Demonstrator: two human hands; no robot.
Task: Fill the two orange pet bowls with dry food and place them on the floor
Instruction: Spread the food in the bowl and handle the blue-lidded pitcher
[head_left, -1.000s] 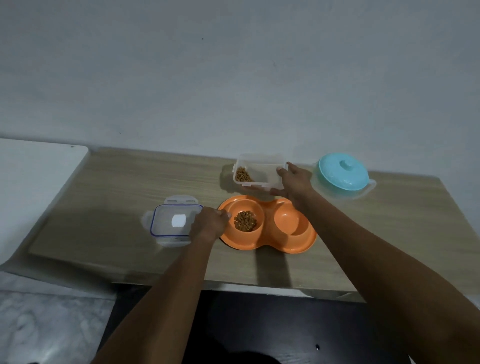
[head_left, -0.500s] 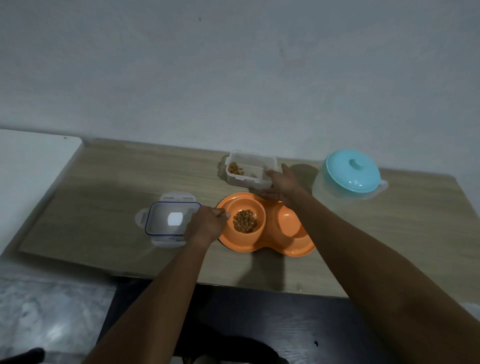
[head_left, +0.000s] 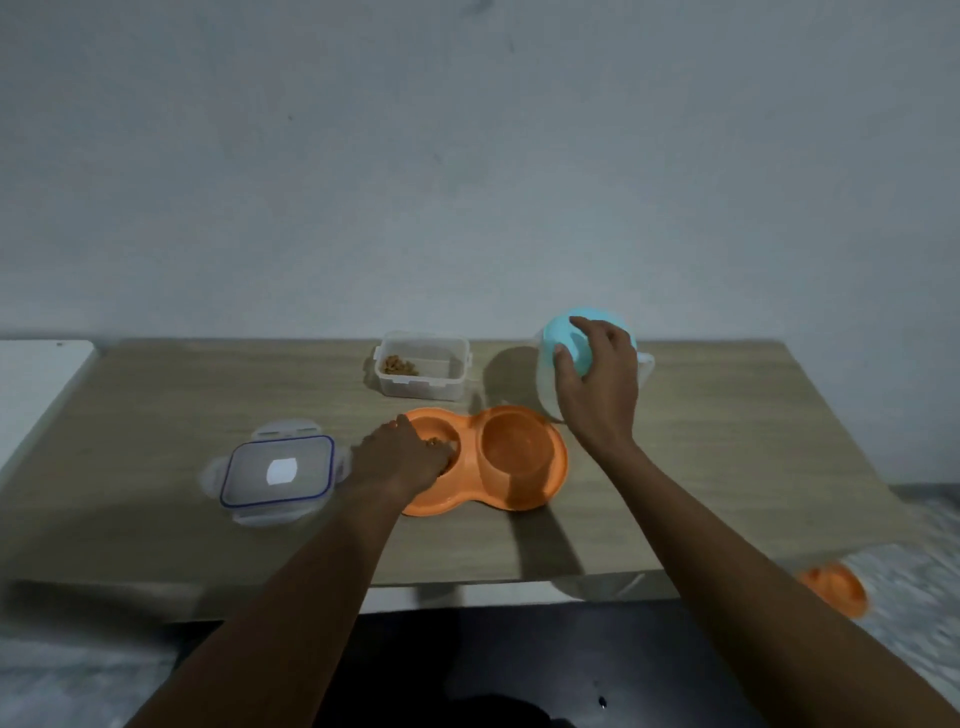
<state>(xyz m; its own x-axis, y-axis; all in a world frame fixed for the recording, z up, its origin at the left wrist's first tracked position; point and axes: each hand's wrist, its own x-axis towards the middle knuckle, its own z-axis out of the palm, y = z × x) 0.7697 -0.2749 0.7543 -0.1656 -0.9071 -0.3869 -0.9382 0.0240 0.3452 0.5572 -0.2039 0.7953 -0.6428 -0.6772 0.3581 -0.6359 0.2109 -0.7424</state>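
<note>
An orange double pet bowl (head_left: 519, 457) sits near the front of the wooden table (head_left: 727, 467). Its left well holds brown dry food, mostly covered by my left hand (head_left: 402, 460), which grips the bowl's left rim. The right well looks empty. Behind it stands a clear food container (head_left: 422, 366) with a little kibble in its left corner. My right hand (head_left: 597, 384) rests with spread fingers on the turquoise lid (head_left: 563, 340) of a clear jug at the back right. A second orange bowl (head_left: 836, 590) lies on the floor at the right.
The clear container's lid (head_left: 278, 470) with a blue seal lies flat on the table to the left of the bowl. A white surface (head_left: 36, 374) adjoins the table's left end. A dark object (head_left: 519, 670) sits below the table's front edge. A wall rises right behind the table.
My right hand has left the clear food container and moved right onto the turquoise lid. My left hand has slid from the bowl's edge over its left well.
</note>
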